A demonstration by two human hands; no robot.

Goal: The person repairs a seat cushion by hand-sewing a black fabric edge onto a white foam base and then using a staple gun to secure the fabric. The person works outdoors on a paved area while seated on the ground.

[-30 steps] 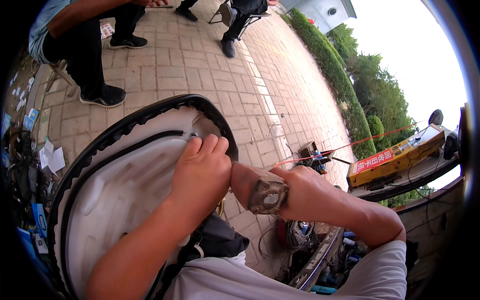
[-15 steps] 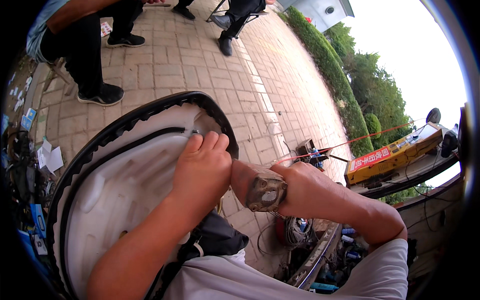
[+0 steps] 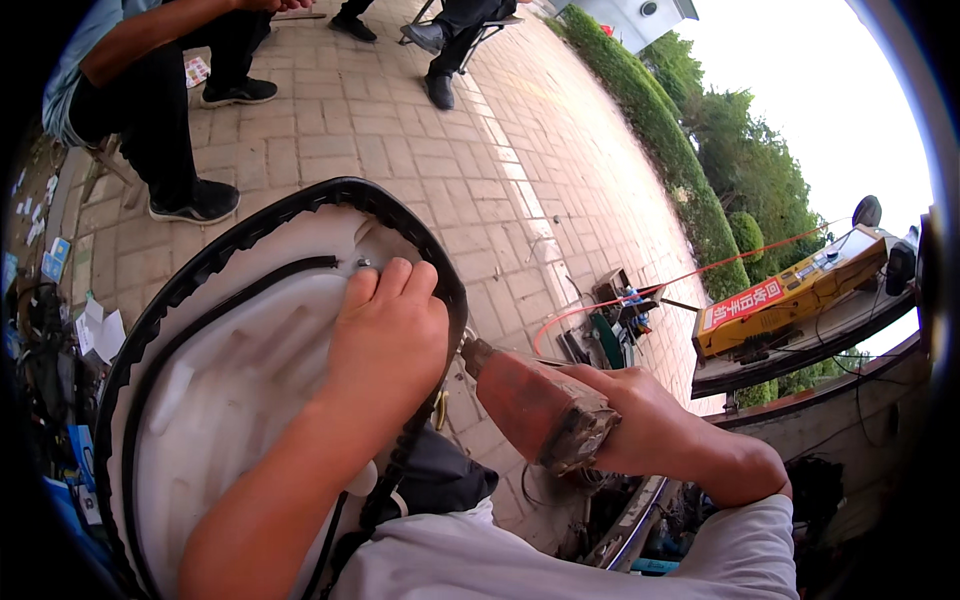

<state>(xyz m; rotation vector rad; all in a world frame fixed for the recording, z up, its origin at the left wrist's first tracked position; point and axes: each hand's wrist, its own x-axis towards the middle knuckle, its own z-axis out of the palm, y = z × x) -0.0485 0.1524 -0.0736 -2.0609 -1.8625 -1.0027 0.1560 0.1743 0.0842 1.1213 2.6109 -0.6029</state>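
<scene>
A scooter seat [image 3: 235,390] lies upside down across my lap, its pale plastic underside up and a black, ruffled cover edge folded round the rim. My left hand [image 3: 392,325] is closed on the seat's right rim near the pointed end, fingers curled onto the inside. By its fingertips is a small metal bolt [image 3: 364,263], near the end of a black rubber strip [image 3: 270,283]. A worn red staple gun [image 3: 530,400] is gripped in my right hand [image 3: 640,415], its metal nose close to the rim's outer side; contact cannot be made out.
People sit across the brick paving [image 3: 330,120]. A thin red hose [image 3: 700,268] stretches towards a yellow machine [image 3: 790,300] on the right. Small tools lie near a metal box [image 3: 615,290]. Clutter and a white carton [image 3: 98,332] are at left; a dark cloth [image 3: 450,470] lies by my lap.
My right hand has drawn the staple gun right and slightly down, exposing its nose and more of its red body. My left hand keeps its grip; the seat has shifted slightly left.
</scene>
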